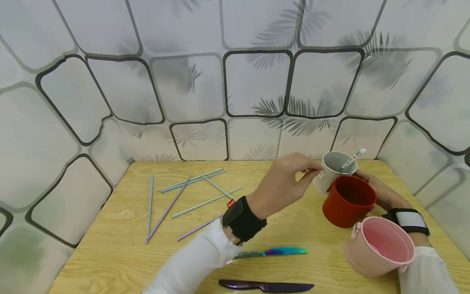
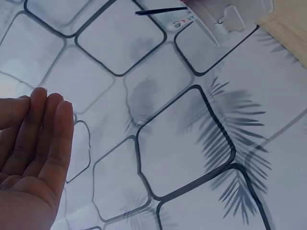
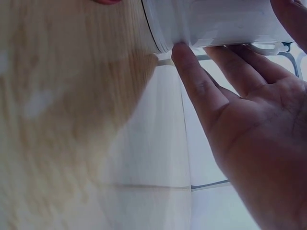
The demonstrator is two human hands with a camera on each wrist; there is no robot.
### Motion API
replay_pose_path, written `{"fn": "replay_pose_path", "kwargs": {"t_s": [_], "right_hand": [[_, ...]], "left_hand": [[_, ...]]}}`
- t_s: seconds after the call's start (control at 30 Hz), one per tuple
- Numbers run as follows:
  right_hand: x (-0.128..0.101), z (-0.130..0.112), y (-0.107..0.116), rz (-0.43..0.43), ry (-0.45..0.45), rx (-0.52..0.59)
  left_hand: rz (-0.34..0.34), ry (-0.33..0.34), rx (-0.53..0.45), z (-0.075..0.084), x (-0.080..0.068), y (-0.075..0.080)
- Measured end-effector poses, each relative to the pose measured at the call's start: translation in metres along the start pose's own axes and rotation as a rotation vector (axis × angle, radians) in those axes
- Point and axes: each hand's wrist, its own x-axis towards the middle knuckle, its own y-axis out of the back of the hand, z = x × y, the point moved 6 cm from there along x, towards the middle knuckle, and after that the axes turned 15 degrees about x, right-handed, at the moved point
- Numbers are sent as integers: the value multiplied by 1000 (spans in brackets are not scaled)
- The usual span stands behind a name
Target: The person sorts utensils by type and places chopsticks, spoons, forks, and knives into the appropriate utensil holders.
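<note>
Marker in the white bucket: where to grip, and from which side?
Pinch the marker near its upper end, coming from above. That end sticks out clear of the rim of the white bucket, leaning right in the head view, while the lower part sits inside. The left hand is at the bucket's left side, so that approach looks tighter.

White bucket (image 1: 324,181), red bucket (image 1: 343,210), pink bucket (image 1: 363,251), teal-blue knife (image 1: 286,250), wall covering (image 1: 198,141) with grey palm fronds
</note>
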Motion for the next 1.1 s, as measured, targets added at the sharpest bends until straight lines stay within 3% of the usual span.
{"fn": "replay_pose_path", "kwargs": {"t_s": [0.2,0.4,0.6,0.97,1.1], "right_hand": [[-1,-3,-3,-27,40,16],[-3,-7,-5,6,-26,-78],[-6,-9,-3,9,-67,-88],[-29,-25,36,108,44,-97],[-43,-31,47,134,71,4]], "left_hand": [[34,-33,27,16,-13,27],[77,-11,-3,21,-27,52],[149,0,-4,20,-36,74],[212,16,41,9,-47,94],[210,23,55,5,-50,96]]}}
